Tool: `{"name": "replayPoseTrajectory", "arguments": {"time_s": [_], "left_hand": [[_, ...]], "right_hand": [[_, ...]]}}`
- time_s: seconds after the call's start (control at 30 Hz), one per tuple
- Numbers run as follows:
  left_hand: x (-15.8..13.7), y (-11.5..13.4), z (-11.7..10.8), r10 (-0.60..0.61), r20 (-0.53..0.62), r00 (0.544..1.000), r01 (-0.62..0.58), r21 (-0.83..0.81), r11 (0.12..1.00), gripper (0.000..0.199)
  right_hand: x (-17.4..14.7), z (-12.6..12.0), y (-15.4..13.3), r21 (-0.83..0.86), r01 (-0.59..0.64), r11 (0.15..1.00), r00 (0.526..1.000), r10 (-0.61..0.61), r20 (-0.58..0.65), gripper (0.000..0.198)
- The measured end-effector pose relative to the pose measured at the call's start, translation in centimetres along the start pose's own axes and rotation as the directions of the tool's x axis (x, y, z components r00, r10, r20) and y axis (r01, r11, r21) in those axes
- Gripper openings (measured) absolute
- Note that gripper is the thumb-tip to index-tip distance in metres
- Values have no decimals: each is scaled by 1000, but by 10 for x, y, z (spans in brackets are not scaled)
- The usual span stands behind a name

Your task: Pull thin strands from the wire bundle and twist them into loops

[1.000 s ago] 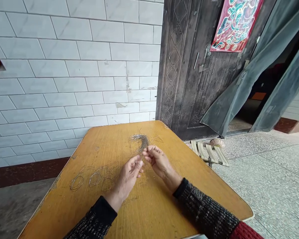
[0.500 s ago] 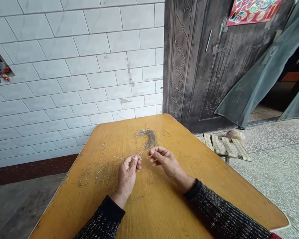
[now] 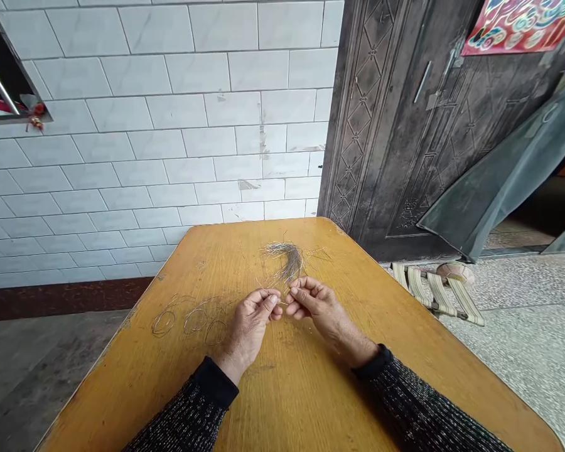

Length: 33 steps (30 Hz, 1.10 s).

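Observation:
Thumb and fingers of my left hand (image 3: 254,320) are pinched on a thin wire (image 3: 283,304). My right hand (image 3: 321,311), close beside it, pinches the same wire, of which a short stretch shows between the fingertips. Just beyond both hands lies a curved bundle of loose grey wires (image 3: 292,260), with stray ends sticking out. To the left of my left hand, several wire pieces bent into rings rest on the table, among them a left wire ring (image 3: 163,323), a middle wire ring (image 3: 195,319) and a right wire ring (image 3: 216,331).
The yellow wooden table (image 3: 301,395) reaches toward a white tiled wall (image 3: 179,138). A dark carved door (image 3: 381,125) and a grey-green curtain (image 3: 494,182) stand at the right. On the floor there are a strapped folding stool (image 3: 437,292) and a ball (image 3: 456,272).
My hands have come closer together, the left moving toward the right, so less wire shows between them. The camera view has shifted and tilted slightly. The bundle and rings lie as before.

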<state>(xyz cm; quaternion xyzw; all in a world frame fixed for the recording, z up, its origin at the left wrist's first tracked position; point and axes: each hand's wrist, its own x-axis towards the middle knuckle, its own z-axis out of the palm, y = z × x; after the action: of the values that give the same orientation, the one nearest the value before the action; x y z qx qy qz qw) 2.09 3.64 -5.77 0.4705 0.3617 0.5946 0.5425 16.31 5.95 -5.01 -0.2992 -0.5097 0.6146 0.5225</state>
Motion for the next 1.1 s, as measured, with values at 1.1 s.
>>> {"name": "replayPoseTrajectory", "arguments": {"time_s": [1.1], "left_hand": [[0, 2, -1, 54, -30, 998, -48, 162, 986, 35]], "right_hand": [[-2, 6, 5, -340, 66, 938, 994, -91, -58, 31]]}}
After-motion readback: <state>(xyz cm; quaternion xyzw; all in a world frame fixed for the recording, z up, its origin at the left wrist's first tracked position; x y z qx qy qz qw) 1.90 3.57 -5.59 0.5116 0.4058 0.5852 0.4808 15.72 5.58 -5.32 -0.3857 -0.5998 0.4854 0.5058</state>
